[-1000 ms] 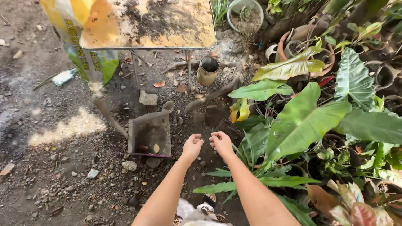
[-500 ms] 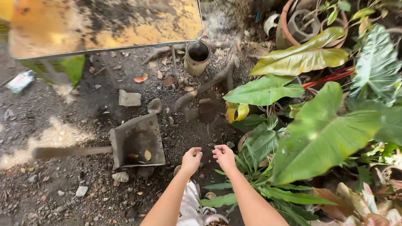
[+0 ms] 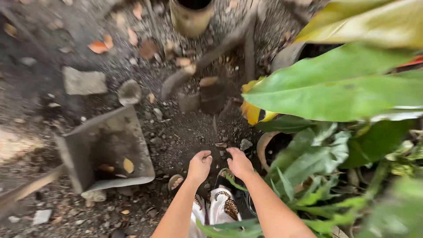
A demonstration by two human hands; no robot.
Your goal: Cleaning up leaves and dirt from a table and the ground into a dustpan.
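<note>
Dark, stony ground (image 3: 185, 132) much closer than before. Left hand (image 3: 199, 165) and right hand (image 3: 240, 162) loosely curled, empty, just right of grey scoop (image 3: 105, 150), lower now.

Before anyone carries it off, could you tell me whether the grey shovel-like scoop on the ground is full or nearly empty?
Nearly empty: the scoop shows its bare grey base, with only a few yellow leaves inside.

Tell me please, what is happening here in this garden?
A person reaches both bare hands down to dark, stony soil. The left hand and right hand are side by side with fingers curled, holding nothing that I can see. A grey shovel lies to the left, and big green leaves crowd the right.
</note>
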